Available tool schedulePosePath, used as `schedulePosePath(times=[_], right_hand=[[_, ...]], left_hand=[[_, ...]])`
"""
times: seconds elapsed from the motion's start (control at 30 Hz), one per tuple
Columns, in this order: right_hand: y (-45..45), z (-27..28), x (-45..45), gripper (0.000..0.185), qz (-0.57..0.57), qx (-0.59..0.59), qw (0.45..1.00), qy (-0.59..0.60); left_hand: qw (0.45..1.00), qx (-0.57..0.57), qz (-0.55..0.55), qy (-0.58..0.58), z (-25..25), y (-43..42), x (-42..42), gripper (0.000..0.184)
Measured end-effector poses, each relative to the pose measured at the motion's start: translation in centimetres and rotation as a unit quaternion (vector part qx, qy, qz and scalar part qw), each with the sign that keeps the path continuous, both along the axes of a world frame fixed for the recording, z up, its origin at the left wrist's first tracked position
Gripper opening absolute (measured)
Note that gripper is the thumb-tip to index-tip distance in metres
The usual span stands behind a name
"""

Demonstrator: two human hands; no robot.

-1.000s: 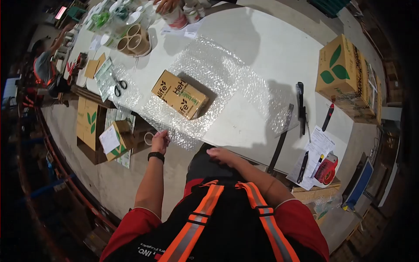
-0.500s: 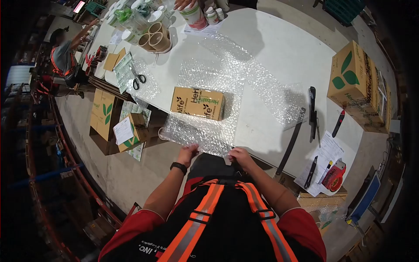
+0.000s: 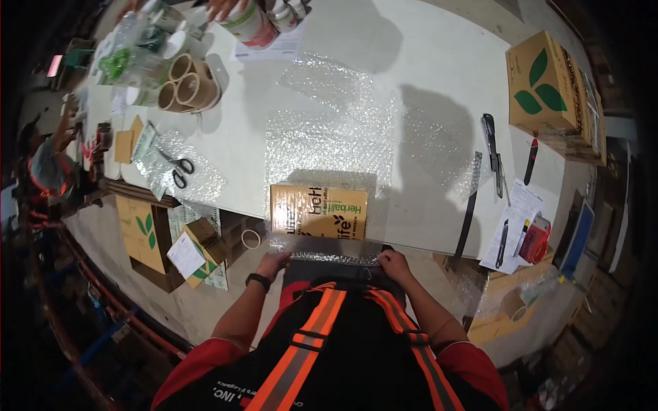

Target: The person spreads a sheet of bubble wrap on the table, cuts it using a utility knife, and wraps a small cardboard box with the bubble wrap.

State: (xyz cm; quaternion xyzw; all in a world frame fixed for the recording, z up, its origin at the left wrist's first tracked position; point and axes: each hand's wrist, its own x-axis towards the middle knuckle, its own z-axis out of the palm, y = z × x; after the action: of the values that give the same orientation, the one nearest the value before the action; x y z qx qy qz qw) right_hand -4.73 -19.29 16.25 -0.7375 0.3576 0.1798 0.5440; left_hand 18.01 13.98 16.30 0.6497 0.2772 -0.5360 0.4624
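Observation:
A brown cardboard box (image 3: 319,212) with printed lettering lies on a sheet of bubble wrap (image 3: 329,140) at the near edge of the table. Just below the box, the near end of the wrap hangs toward my body. My left hand (image 3: 274,263) pinches its left corner, and a dark band is on that wrist. At the right corner, my right hand (image 3: 393,262) has its fingers closed on the same edge. Neither hand touches the box.
Scissors (image 3: 177,166) and cardboard tubes (image 3: 188,89) lie left on the white table (image 3: 240,147). At right are a large carton (image 3: 541,82), a cutter (image 3: 502,243), a red tape dispenser (image 3: 534,240) and papers. Another person's hand (image 3: 223,8) touches a tub at the top.
The box now sits closer to the table's near edge, and less wrap shows between it and my hands. Both hands still grip the wrap's edge. The view has shifted.

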Motion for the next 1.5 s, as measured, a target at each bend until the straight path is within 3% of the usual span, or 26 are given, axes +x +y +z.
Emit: schedulePosePath(times=[0.07, 0.13, 0.17, 0.2, 0.23, 0.27, 0.33, 0.37, 0.4, 0.43, 0.53, 0.6, 0.67, 0.73, 0.8, 0.87, 0.9, 1.0, 1.13, 1.23, 1.37, 1.5], right_hand=[[-0.9, 0.3, 0.2, 0.025, 0.048, -0.011, 0.998, 0.042], [-3.9, 5.7, 4.0, 0.022, 0.107, -0.038, 0.989, 0.095], [-5.3, 7.7, 6.1, 0.021, 0.028, -0.002, 0.996, 0.079], [-6.6, 9.3, 7.8, 0.019, -0.054, 0.033, 0.996, 0.063], [-7.9, 10.2, 9.4, 0.019, -0.091, -0.053, 0.994, 0.037], [-9.3, 10.5, 10.8, 0.019, -0.125, -0.142, 0.982, 0.009], [-11.8, 7.5, 12.0, 0.026, -0.248, -0.180, 0.950, -0.062], [-12.2, 7.1, 13.5, 0.026, -0.245, -0.185, 0.949, -0.069], [-12.3, 6.8, 15.1, 0.032, -0.231, -0.328, 0.915, -0.032], [-12.2, 6.5, 16.0, 0.039, -0.214, -0.462, 0.860, 0.009], [-13.5, 3.8, 16.0, 0.048, -0.179, -0.459, 0.870, -0.008], [-15.4, 2.7, 14.9, 0.048, -0.133, -0.482, 0.866, -0.026], [-16.8, 2.4, 13.9, 0.047, -0.084, -0.497, 0.863, -0.039], [-18.1, 3.1, 14.3, 0.044, -0.084, -0.456, 0.883, -0.071], [-19.4, 2.8, 14.5, 0.041, -0.085, -0.457, 0.881, -0.082], [-20.6, 2.0, 14.5, 0.041, -0.072, -0.461, 0.878, -0.106], [-21.0, 2.1, 14.7, 0.041, -0.063, -0.474, 0.872, -0.108], [-21.5, 2.5, 15.2, 0.039, -0.067, -0.460, 0.879, -0.105], [-21.2, 2.6, 15.7, 0.037, -0.050, -0.453, 0.883, -0.111], [-21.0, 2.1, 15.3, 0.036, -0.053, -0.457, 0.879, -0.127], [-21.8, 2.0, 15.6, 0.035, -0.042, -0.451, 0.880, -0.144], [-21.8, 1.7, 15.9, 0.036, -0.044, -0.454, 0.875, -0.164]], left_hand=[[0.984, 0.017, -0.156, -0.079, 1.3, 0.2, 3.3, 0.026], [0.890, 0.102, -0.405, -0.182, 1.9, 2.6, 9.3, 0.021], [0.846, 0.138, -0.416, -0.302, 0.4, 5.3, 12.3, 0.026], [0.801, 0.198, -0.388, -0.411, 3.6, 2.7, 15.4, 0.030], [0.827, 0.182, -0.363, -0.388, 4.6, 2.5, 19.5, 0.033], [0.811, 0.173, -0.336, -0.446, 5.3, 0.8, 23.0, 0.036], [0.760, 0.170, -0.336, -0.530, 9.1, -6.6, 27.8, 0.039], [0.766, 0.144, -0.316, -0.541, 9.7, -9.9, 29.8, 0.035], [0.783, 0.063, -0.235, -0.572, 7.7, -12.5, 31.7, 0.031], [0.796, 0.007, -0.216, -0.565, 7.8, -16.2, 32.9, 0.028], [0.802, -0.041, -0.190, -0.565, 3.0, -25.1, 36.3, 0.034], [0.778, 0.033, -0.314, -0.544, 3.0, -28.5, 36.4, 0.030], [0.820, -0.047, -0.357, -0.444, 6.0, -29.6, 34.9, 0.026], [0.788, -0.040, -0.398, -0.469, 4.3, -28.2, 35.4, 0.016], [0.872, -0.121, -0.291, -0.376, 3.7, -25.1, 34.9, 0.013], [0.906, -0.141, -0.207, -0.341, 4.8, -22.0, 32.6, 0.012], [0.895, -0.096, -0.248, -0.358, 4.2, -20.8, 31.9, 0.011], [0.869, -0.058, -0.181, -0.458, 2.9, -20.1, 30.0, 0.016], [0.878, -0.008, -0.200, -0.435, 2.9, -20.7, 30.6, 0.022], [0.849, 0.057, -0.234, -0.470, 5.7, -22.4, 29.7, 0.028], [0.832, 0.072, -0.261, -0.485, 2.8, -21.9, 30.1, 0.026], [0.847, 0.008, -0.204, -0.490, 2.1, -20.7, 30.4, 0.016]])
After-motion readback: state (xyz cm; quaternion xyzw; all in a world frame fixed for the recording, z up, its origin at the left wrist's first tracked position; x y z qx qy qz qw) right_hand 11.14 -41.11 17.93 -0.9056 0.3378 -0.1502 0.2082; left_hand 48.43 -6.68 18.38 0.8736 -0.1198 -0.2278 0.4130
